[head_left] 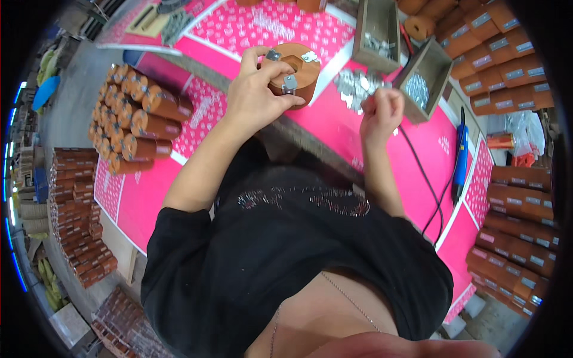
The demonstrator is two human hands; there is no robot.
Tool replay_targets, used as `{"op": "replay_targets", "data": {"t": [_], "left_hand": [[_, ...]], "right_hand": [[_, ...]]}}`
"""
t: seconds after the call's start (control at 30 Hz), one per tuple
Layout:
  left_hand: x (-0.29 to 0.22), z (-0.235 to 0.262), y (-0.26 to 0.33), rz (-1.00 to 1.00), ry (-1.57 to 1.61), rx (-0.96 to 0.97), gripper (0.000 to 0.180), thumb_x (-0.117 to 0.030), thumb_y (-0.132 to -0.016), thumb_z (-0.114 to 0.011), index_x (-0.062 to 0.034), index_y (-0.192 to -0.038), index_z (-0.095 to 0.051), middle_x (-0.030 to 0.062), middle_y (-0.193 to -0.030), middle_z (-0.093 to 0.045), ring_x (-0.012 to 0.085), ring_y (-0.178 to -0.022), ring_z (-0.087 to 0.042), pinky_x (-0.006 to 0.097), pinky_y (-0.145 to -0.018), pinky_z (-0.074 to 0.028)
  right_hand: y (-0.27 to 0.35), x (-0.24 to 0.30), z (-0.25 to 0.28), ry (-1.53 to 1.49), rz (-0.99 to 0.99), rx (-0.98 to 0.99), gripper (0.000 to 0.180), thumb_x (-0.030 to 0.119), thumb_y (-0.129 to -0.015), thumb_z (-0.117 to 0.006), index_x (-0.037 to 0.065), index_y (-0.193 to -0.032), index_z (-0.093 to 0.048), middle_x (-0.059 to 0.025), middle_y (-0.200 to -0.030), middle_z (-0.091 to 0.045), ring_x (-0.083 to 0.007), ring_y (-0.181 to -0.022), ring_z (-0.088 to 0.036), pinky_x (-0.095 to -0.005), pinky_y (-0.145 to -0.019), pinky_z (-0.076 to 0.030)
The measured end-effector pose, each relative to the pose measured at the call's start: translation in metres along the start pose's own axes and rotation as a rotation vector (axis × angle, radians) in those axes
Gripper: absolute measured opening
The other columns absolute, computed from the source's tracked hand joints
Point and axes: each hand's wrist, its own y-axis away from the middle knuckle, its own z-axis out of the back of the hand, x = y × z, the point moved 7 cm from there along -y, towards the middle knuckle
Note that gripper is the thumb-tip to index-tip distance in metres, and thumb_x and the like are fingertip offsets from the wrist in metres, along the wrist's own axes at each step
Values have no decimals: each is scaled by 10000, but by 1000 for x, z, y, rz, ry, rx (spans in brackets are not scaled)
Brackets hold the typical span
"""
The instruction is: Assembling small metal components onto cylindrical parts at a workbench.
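Note:
My left hand [255, 95] grips a round, reddish-brown wooden block [307, 73] with a hexagonal hole in its top. Small metal clips sit at the block's edge; one metal clip [289, 82] is by my fingers. To the right, my right hand [383, 113] is closed with fingertips pinched together; whatever may be between them is too small to make out. Beside those fingertips, a loose heap of shiny metal pieces [353, 83] lies on the pink table cover [334, 128].
Two wooden boxes stand at the back right: one box [359, 42] with metal pieces, another box [446, 67] with small silvery parts. A blue corded tool [461, 158] lies at right. Stacked brown blocks [156, 125] stand at left; more blocks [507, 53] line the right.

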Motion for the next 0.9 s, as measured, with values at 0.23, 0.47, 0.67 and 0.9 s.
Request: {"op": "replay_targets", "data": {"t": [0.23, 0.47, 0.67, 0.9], "left_hand": [[-6, -30, 49, 15, 65, 16, 455, -184, -550, -817, -131, -957, -621, 133, -1274, -371, 322, -994, -541, 397, -807, -483], [-11, -27, 52, -163, 306, -1, 352, -132, -622, -771, -43, -936, -639, 134, -1201, -502, 269, -978, -566, 347, -802, -488], [-3, -26, 52, -104, 425, 4, 322, -62, -671, -741, -40, -981, -659, 97, -1210, -538, 223, -1070, -555, 311, -853, -478], [-2, -25, 50, -110, 398, 3, 323, -80, -671, -744, -51, -982, -661, 77, -1195, -553, 223, -1073, -554, 321, -882, -464]], "right_hand": [[15, 71, -86, 527, 156, 575, 189, 167, -862, -593, 35, -728, -568, 16, -649, -529, -35, -544, -452, -188, -487, -345], [24, 64, -104, 829, 147, 667, 202, 177, -850, -614, 19, -739, -556, 14, -653, -546, -28, -617, -488, -182, -542, -376], [21, 48, -114, 876, 70, 748, 218, 190, -846, -614, 14, -734, -553, 20, -625, -518, -33, -628, -479, -186, -558, -388], [20, 47, -120, 914, 52, 780, 205, 182, -846, -607, 12, -745, -554, 7, -638, -531, -36, -639, -482, -198, -555, -401]]}}
